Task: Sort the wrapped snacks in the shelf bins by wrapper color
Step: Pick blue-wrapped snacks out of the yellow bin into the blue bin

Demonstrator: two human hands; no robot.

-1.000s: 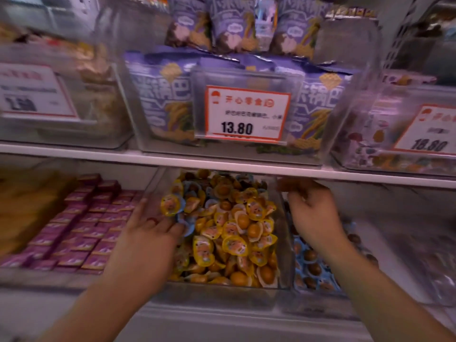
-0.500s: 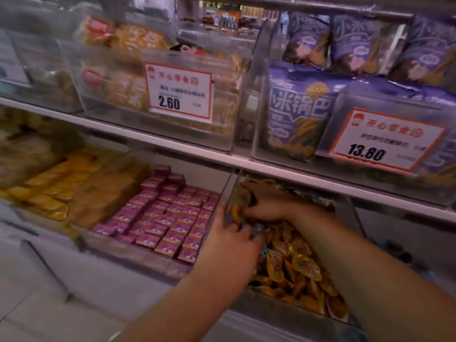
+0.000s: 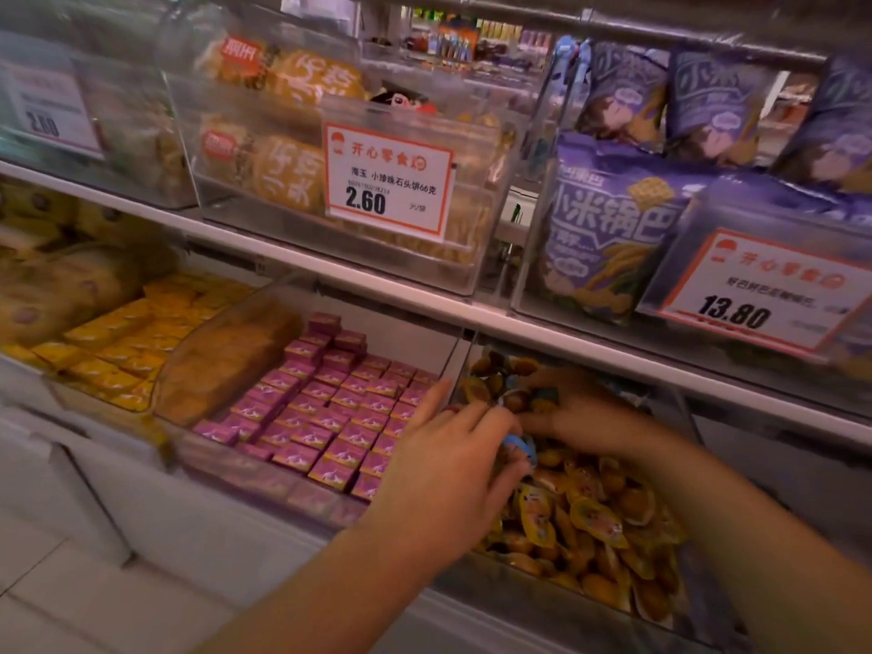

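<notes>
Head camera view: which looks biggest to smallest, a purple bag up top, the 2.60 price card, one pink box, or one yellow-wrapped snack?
1. Purple bag
2. 2.60 price card
3. Pink box and yellow-wrapped snack: they look about alike, and the snack lies nearer the camera, so no ranking between them.

boxed snacks bin (image 3: 302, 464) left | wrapped snacks bin (image 3: 590, 592) right

Snack shop, price tags (image 3: 388, 181) on shelf bins (image 3: 476, 257)

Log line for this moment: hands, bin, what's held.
left hand: pinching blue-wrapped snack | right hand: grasping snacks at bin rear | bin: mostly yellow-wrapped snacks | sorting underway
</notes>
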